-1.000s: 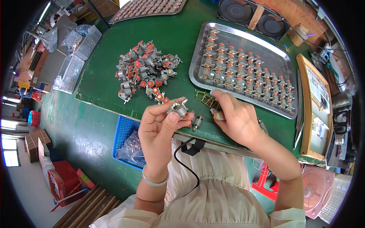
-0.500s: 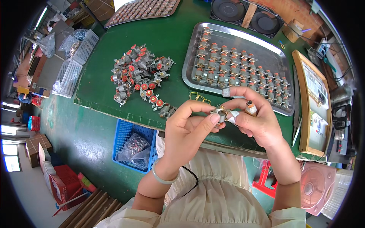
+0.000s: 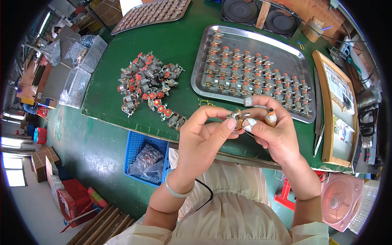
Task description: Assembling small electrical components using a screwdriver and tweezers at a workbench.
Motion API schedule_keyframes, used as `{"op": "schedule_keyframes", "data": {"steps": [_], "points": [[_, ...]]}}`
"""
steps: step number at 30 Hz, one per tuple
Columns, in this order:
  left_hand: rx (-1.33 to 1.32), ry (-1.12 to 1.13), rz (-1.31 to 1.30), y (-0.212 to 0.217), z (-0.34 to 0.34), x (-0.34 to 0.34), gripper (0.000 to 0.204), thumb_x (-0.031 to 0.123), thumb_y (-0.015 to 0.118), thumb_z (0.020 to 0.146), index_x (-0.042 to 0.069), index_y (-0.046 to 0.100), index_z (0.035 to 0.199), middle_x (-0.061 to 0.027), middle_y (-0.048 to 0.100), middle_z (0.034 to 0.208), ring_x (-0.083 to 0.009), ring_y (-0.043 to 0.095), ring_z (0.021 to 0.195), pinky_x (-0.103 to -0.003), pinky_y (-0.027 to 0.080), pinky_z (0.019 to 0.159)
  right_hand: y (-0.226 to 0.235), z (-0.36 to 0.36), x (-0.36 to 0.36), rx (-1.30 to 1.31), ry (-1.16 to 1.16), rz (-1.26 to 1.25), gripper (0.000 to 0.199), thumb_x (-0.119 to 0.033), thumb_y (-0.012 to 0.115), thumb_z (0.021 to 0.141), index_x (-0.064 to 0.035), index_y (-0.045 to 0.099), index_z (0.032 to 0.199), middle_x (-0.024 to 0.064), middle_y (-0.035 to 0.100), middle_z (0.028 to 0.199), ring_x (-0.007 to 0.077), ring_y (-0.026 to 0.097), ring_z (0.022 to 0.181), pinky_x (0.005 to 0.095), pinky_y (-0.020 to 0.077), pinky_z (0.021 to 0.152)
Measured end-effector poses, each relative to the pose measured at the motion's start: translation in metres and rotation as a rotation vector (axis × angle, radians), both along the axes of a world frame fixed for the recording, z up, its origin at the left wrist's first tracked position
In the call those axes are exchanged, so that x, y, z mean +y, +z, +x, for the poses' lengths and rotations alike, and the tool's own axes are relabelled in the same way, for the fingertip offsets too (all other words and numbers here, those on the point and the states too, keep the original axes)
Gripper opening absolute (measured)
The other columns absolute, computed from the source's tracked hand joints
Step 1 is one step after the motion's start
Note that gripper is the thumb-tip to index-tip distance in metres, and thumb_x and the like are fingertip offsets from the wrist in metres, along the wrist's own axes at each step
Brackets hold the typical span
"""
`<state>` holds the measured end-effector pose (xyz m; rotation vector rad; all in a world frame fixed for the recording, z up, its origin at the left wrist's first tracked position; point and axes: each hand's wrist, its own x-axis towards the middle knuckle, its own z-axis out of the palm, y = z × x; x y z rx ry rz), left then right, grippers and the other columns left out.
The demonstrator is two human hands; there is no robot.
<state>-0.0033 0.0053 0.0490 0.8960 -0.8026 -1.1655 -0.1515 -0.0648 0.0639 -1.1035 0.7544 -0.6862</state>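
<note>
One small metal component (image 3: 235, 116) held up above the near edge of the green table (image 3: 179, 45), pinched between the thumb and fingertips of the left hand (image 3: 200, 139), fingers nearly closed. Right hand (image 3: 279, 136) half curled just beside, index finger stretched out apart from the component, white-taped thumb touching or very near it (a brown, open-ended piece (image 3: 270, 117) of unclear kind against the curled fingers); whether gripping anything, impossible to tell. Just behind the left fingertips, a few yellowish metal frames (image 3: 207, 103) on the table near the rim of the large metal tray (image 3: 253, 44). In that tray, upright rows of similar components (image 3: 246, 73) with orange-red tops. Off to the left, a loose heap of more such components (image 3: 143, 77), a few trailing toward the left hand. Below the table edge, a blue basket (image 3: 131, 149) with a plastic bag (image 3: 149, 157) inside
</note>
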Motion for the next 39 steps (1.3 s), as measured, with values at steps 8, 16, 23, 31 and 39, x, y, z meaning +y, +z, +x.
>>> {"op": "schedule_keyframes", "data": {"steps": [8, 16, 23, 31, 39], "points": [[-0.080, 0.021, -0.035, 0.000, -0.005, 0.000, 0.013, 0.002, 0.052, 0.085, -0.006, 0.051, 0.095, -0.0094, 0.053, 0.095, -0.0176, 0.060, 0.086, -0.028, 0.054, 0.073, 0.000, -0.001, 0.007, -0.087, -0.034, -0.151, 0.042, 0.002, 0.063, 0.076, 0.0001, 0.040, 0.110, 0.0092, 0.061, 0.091, 0.0065, 0.056, 0.077, 0.0190, 0.0465, 0.066], [-0.106, 0.043, -0.033, -0.001, -0.006, -0.002, 0.013, 0.003, 0.053, 0.085, -0.006, 0.051, 0.095, -0.0090, 0.053, 0.095, -0.0161, 0.060, 0.085, -0.027, 0.054, 0.072, 0.003, 0.000, 0.004, 0.063, -0.050, -0.215, 0.043, 0.001, 0.065, 0.074, 0.0005, 0.040, 0.110, 0.0084, 0.061, 0.088, 0.0066, 0.055, 0.078, 0.0193, 0.0463, 0.064], [-0.061, -0.005, -0.019, 0.002, -0.004, -0.001, 0.015, 0.001, 0.055, 0.083, -0.006, 0.051, 0.096, -0.0118, 0.056, 0.097, -0.0171, 0.060, 0.086, -0.027, 0.052, 0.075, 0.000, -0.004, -0.001, 0.005, -0.044, -0.244, 0.041, 0.002, 0.063, 0.077, 0.0007, 0.040, 0.110, 0.0100, 0.061, 0.085, 0.0090, 0.058, 0.078, 0.0207, 0.0476, 0.066], [-0.058, -0.041, 0.027, -0.003, 0.000, 0.001, 0.017, -0.003, 0.058, 0.080, -0.004, 0.048, 0.094, -0.0138, 0.058, 0.097, -0.0176, 0.061, 0.083, -0.025, 0.051, 0.071, 0.014, -0.011, 0.006, 0.205, -0.007, -0.372, 0.033, 0.003, 0.053, 0.082, 0.0007, 0.039, 0.112, 0.0096, 0.062, 0.083, 0.0086, 0.058, 0.073, 0.0197, 0.0464, 0.063], [-0.110, 0.036, 0.017, -0.003, -0.004, -0.002, 0.032, -0.002, 0.056, 0.081, -0.004, 0.047, 0.112, -0.0181, 0.061, 0.092, -0.0219, 0.064, 0.075, -0.026, 0.054, 0.063, 0.011, -0.048, -0.004, 0.319, -0.249, -0.462, 0.029, -0.023, 0.049, 0.079, 0.0020, 0.052, 0.093, 0.0055, 0.056, 0.070, 0.0083, 0.049, 0.056, 0.0213, 0.0365, 0.050]]}}
